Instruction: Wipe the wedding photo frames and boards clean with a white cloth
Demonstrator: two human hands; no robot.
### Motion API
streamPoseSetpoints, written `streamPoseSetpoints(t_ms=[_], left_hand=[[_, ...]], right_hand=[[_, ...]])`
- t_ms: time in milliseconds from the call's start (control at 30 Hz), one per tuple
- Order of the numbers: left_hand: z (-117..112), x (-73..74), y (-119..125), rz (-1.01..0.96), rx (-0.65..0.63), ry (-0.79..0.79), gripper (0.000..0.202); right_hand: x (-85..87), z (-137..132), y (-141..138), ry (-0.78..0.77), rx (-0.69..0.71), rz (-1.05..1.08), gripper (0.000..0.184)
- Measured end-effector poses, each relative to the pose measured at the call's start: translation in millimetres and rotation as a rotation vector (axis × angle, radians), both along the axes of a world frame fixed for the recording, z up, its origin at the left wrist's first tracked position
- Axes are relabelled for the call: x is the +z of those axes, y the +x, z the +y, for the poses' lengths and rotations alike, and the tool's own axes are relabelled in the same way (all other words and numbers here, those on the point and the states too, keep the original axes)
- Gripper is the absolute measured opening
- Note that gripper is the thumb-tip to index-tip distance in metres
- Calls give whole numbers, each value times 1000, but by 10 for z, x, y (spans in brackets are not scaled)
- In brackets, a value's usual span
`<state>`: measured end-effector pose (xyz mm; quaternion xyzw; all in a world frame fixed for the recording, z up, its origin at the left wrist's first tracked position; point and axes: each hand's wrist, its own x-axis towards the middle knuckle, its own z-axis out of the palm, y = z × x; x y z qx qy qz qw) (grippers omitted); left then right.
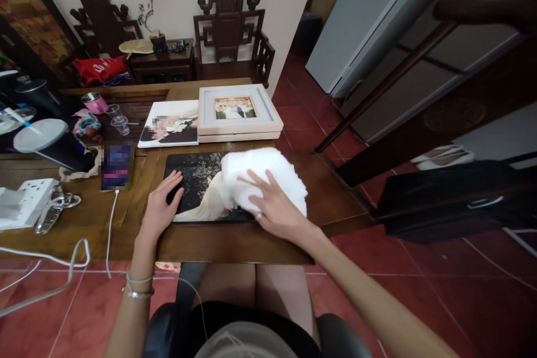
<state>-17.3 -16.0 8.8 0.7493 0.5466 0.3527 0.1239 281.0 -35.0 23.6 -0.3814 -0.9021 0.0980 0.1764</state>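
Observation:
A glossy dark photo panel (197, 179) lies flat near the table's front edge; it shows a pale gown and light specks on black. My left hand (163, 204) rests on its left side, fingers stretched out and thumb apart. Over the panel's right part sits a thick, fluffy white cloth (272, 165). My right hand (272, 204) holds the cloth down against the panel from above, its fingers spread into the folds. The panel's right end is hidden beneath the cloth.
Behind the panel lie a white-framed picture (271, 114) on a stack and another photo panel (168, 126). On the left are a phone (117, 165) with a charging cable, a lidded black cup (54, 148), a pink mug (94, 103) and a white power strip (36, 198).

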Motion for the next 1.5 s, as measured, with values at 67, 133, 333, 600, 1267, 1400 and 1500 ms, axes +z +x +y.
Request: streamPoseSetpoints(t_ms=[67,133,333,600,1267,1400,1500], left_hand=[[1,-10,-2,0,-6,7,32],[5,-27,-8,-2,-16,10,32],[22,-77,-38,-8,-32,6,33],[13,-45,-33,-13,-16,-5,33],[25,-70,-37,-23,-19,-11,33],[19,-67,-35,-21,-17,-18,33],[14,-60,-32,-19,-13,-20,34]], right_hand=[[46,-326,-27,-29,68,19,21],[101,-558,-40,-67,136,37,23],[186,-220,-7,-66,33,80,12],[145,785,-212,-53,-200,52,22],[198,469,-148,-174,-75,63,25],[164,652,-358,-69,-205,22,23],[136,441,-503,-33,-93,0,20]])
